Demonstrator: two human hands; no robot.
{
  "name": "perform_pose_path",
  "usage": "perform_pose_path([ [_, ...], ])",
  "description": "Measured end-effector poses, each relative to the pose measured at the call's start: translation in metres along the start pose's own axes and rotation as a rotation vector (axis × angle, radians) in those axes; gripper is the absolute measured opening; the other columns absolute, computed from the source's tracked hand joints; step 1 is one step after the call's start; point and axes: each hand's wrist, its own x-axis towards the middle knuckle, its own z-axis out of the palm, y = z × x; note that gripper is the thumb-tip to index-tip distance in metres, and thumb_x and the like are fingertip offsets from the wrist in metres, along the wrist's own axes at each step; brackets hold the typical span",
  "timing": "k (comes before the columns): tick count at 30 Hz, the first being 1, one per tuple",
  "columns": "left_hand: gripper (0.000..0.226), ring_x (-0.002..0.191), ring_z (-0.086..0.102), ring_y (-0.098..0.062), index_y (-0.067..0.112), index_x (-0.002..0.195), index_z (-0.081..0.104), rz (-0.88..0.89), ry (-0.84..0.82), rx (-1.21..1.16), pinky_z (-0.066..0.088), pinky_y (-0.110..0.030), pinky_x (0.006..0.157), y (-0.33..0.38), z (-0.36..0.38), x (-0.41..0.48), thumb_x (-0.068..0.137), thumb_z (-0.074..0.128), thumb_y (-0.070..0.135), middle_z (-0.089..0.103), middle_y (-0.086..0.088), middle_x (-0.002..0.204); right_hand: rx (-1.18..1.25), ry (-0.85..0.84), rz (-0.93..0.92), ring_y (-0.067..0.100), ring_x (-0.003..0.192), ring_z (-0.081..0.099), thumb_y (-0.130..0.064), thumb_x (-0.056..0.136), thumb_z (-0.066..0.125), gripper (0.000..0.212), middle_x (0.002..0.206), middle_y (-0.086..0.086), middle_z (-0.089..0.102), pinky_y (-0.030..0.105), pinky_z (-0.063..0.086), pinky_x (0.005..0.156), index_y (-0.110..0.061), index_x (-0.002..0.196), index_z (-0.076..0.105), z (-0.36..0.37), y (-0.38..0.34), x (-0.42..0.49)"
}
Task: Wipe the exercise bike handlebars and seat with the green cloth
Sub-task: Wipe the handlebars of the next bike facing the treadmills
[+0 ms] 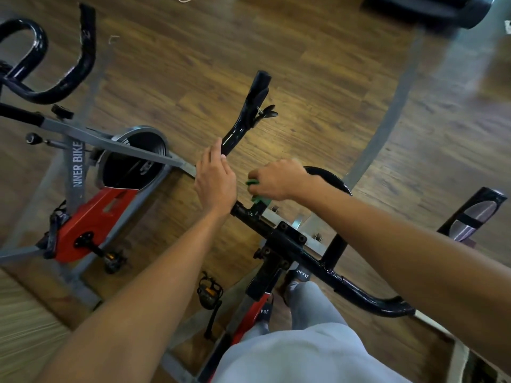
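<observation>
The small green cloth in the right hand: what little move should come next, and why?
Probably slide the small green cloth, gripped in the right hand, leftward along the glossy black handlebar tube toward the upturned black grip. The cloth sits near the bar's middle, and the left hand rests on that side as if to steady it.

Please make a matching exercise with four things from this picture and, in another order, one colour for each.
Things:
1. cloth
2. handlebars
3. second bike's crank cover
4. floor

Colours:
A. brown wood
B. red
C. green
D. glossy black

Pairs: 1-C, 2-D, 3-B, 4-A
</observation>
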Motion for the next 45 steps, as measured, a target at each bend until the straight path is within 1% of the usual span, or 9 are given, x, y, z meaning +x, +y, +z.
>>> perform_pose_path([
  [4, 0.045, 0.131, 0.043, -0.018, 0.024, 0.151, 0.038, 0.0, 0.002, -0.006, 0.039, -0.036, 0.099, 0.0, -0.001, 0.001, 0.106, 0.036, 0.024, 0.047, 0.0, 0.146, -0.022, -0.058, -0.063, 0.017, 0.075, 0.057, -0.055, 0.101, 0.033, 0.052, 0.073, -0.005, 0.055, 0.032, 0.042, 0.072, -0.017, 0.103, 0.067, 0.001, -0.003, 0.004],
  [8, 0.045, 0.131, 0.044, -0.018, 0.023, 0.151, 0.037, 0.01, -0.006, 0.01, 0.033, -0.027, 0.092, 0.001, -0.002, -0.001, 0.106, 0.036, 0.023, 0.047, 0.0, 0.147, 0.153, -0.063, 0.101, 0.008, 0.069, 0.054, -0.062, 0.1, 0.037, 0.053, 0.077, -0.008, 0.06, 0.024, 0.038, 0.06, -0.021, 0.108, 0.069, -0.007, 0.023, 0.003],
  [17, 0.045, 0.135, 0.042, -0.021, 0.025, 0.151, 0.035, -0.021, -0.043, -0.035, 0.04, -0.04, 0.099, 0.0, -0.006, 0.0, 0.106, 0.038, 0.024, 0.046, -0.002, 0.148, 0.575, 0.348, 0.588, 0.026, 0.094, 0.058, -0.057, 0.105, 0.028, 0.047, 0.1, 0.003, 0.06, 0.038, 0.041, 0.078, -0.021, 0.115, 0.057, 0.021, 0.063, -0.055],
  [21, 0.045, 0.133, 0.044, -0.023, 0.023, 0.151, 0.036, 0.022, -0.055, -0.035, 0.046, -0.046, 0.101, -0.002, -0.006, 0.001, 0.106, 0.039, 0.026, 0.047, -0.005, 0.146, 0.968, 0.519, 0.826, 0.033, 0.113, 0.059, -0.055, 0.104, 0.03, 0.05, 0.115, 0.009, 0.065, 0.047, 0.044, 0.099, -0.018, 0.124, 0.056, 0.044, 0.066, -0.082],
  [25, 0.047, 0.135, 0.042, -0.024, 0.022, 0.151, 0.034, 0.038, -0.066, -0.011, 0.045, -0.048, 0.101, -0.001, -0.005, 0.0, 0.105, 0.04, 0.027, 0.044, -0.005, 0.149, 0.732, 0.644, 1.084, 0.028, 0.12, 0.05, -0.051, 0.105, 0.024, 0.049, 0.121, 0.003, 0.06, 0.049, 0.028, 0.108, -0.018, 0.122, 0.057, 0.064, 0.036, -0.099],
  [28, 0.048, 0.135, 0.042, -0.025, 0.023, 0.152, 0.032, 0.048, -0.082, 0.005, 0.044, -0.049, 0.101, -0.003, -0.005, 0.001, 0.105, 0.04, 0.029, 0.043, -0.005, 0.149, 0.669, 0.636, 1.064, 0.029, 0.119, 0.051, -0.048, 0.106, 0.029, 0.047, 0.122, 0.008, 0.059, 0.047, 0.035, 0.102, -0.014, 0.123, 0.057, 0.054, 0.032, -0.106],
  [30, 0.048, 0.133, 0.043, -0.025, 0.024, 0.152, 0.031, 0.043, -0.097, 0.006, 0.044, -0.051, 0.101, -0.003, -0.004, 0.002, 0.104, 0.039, 0.03, 0.043, -0.006, 0.148, 0.809, 0.613, 1.023, 0.027, 0.107, 0.057, -0.044, 0.106, 0.036, 0.042, 0.108, 0.006, 0.059, 0.044, 0.044, 0.093, -0.012, 0.123, 0.055, 0.048, 0.041, -0.108],
  [34, 0.048, 0.133, 0.043, -0.026, 0.023, 0.151, 0.032, 0.04, -0.088, 0.016, 0.046, -0.051, 0.1, -0.003, -0.005, 0.001, 0.104, 0.039, 0.03, 0.044, -0.007, 0.148, 1.098, 0.59, 1.003, 0.032, 0.109, 0.062, -0.057, 0.1, 0.035, 0.057, 0.116, 0.009, 0.064, 0.05, 0.049, 0.095, -0.012, 0.131, 0.052, 0.046, 0.041, -0.108],
  [45, 0.049, 0.131, 0.044, -0.029, 0.019, 0.151, 0.033, 0.036, -0.061, 0.044, 0.046, -0.052, 0.097, -0.002, 0.0, 0.001, 0.104, 0.039, 0.033, 0.044, -0.009, 0.147, 1.645, 0.756, 1.221, 0.029, 0.127, 0.045, -0.039, 0.108, 0.03, 0.054, 0.147, 0.012, 0.041, 0.047, 0.038, 0.104, -0.011, 0.153, 0.017, 0.062, 0.002, -0.126],
])
